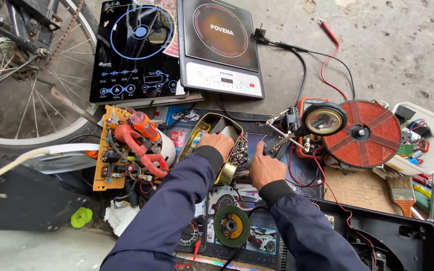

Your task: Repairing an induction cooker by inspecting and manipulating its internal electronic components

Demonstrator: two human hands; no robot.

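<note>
My left hand (218, 144) reaches into an oval metal tin (208, 125) full of small screws and parts, its fingers curled down among them; whether it holds anything is hidden. Just to the right, my right hand (265, 168) rests on the dark printed mat (297, 175) beside the tin, with the thumb raised and the fingers bent toward a black helping-hand stand (285, 131) with clips and a round magnifier (324, 120). Both arms wear dark blue sleeves.
A red copper induction coil (370, 133) lies right of the magnifier. Two induction cooker tops (219, 45) stand behind. A yellow circuit board (111, 150) with orange pliers is at left, a grinding disc (231, 226) in front, a paintbrush (403, 190) and a black cooker housing (388, 236) at right.
</note>
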